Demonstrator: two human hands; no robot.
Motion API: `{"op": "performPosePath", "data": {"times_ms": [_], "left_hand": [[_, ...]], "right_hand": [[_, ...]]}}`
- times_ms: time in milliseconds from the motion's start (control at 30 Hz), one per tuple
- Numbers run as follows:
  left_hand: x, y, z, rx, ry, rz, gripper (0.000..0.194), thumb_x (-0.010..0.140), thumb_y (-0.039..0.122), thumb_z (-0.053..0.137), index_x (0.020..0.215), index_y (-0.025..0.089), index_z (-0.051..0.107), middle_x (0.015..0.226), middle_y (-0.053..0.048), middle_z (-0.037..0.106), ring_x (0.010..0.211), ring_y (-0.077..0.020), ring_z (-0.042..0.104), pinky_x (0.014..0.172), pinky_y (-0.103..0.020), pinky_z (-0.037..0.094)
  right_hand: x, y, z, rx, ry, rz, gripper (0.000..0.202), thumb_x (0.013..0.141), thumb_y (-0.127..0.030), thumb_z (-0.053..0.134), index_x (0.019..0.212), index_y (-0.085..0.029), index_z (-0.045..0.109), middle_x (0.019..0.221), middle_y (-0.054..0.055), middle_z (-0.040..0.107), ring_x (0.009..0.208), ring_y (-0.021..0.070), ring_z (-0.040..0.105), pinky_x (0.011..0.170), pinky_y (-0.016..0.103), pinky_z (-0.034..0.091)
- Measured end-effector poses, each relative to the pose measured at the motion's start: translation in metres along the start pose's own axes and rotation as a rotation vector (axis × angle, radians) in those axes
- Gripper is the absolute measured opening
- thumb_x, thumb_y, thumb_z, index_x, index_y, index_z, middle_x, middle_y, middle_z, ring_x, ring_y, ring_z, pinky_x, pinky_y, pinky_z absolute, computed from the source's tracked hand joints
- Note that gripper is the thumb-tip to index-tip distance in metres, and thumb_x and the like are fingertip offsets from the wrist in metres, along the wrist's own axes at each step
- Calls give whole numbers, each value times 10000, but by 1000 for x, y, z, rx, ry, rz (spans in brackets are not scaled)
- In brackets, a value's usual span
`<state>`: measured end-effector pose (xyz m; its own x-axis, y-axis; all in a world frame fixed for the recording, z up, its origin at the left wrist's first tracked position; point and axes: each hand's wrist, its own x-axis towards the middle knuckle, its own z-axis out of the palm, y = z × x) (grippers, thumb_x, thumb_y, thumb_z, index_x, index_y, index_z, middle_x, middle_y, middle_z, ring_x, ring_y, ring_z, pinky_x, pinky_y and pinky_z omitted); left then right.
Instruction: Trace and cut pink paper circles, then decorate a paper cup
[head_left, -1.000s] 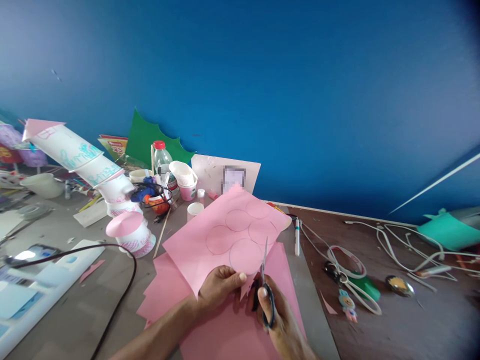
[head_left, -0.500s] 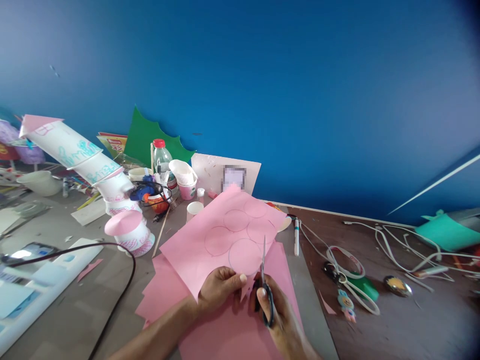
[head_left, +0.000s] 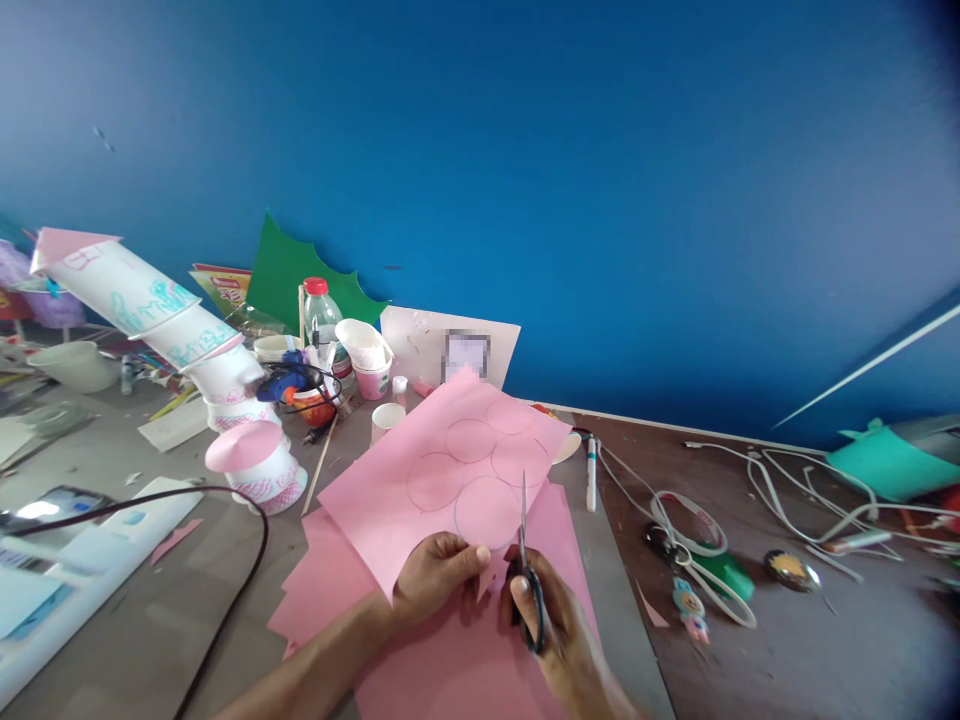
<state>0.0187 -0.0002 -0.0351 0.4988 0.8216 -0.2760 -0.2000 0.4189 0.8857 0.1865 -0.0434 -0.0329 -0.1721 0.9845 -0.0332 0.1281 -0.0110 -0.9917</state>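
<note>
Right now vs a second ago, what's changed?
Scissors: blade tip swung slightly left. Top sheet turned slightly, left corner lower, right corner higher. The whole view also slid a touch, which looks like head motion. Nothing taken hold of or let go: left hand keeps the sheet, right hand the scissors. Bottle and marker stayed put.

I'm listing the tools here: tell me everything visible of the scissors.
The scissors have slim, metallic-looking silver blades and dark, plastic-looking handle loops. The right hand grips the loops, partly hiding them. In view, the blades point away from the person and overlap the pink paper sheet beside its nearest drawn circle; how far they stand open is unclear.
</note>
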Motion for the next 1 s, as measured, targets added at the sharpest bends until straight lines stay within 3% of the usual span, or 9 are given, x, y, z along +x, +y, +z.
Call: {"op": "performPosePath", "data": {"times_ms": [400,833,1000], "left_hand": [[-3,9,1,63,15,-6,594,702,666,670,410,156,584,394,-19,523,406,-113,463,492,-259,325],[-4,8,-3,34,29,-17,606,665,669,705,411,127,605,400,-48,550,360,-105,452,428,-253,294],[-3,7,-5,66,27,-19,596,677,669,694,436,128,627,425,-47,571,376,-104,464,442,-250,311]], "right_hand": [[-4,-3,4,34,112,51,521,862,-669,543,1030,-183,627,617,-36,418,556,123,375,489,247,319],[-3,-7,-4,31,-37,80,535,871,-675,521,1052,-179,613,652,-44,397,565,110,379,488,217,357],[-3,-4,-2,52,19,75,528,870,-667,530,1049,-177,613,648,-44,415,563,110,405,488,212,361]]}}
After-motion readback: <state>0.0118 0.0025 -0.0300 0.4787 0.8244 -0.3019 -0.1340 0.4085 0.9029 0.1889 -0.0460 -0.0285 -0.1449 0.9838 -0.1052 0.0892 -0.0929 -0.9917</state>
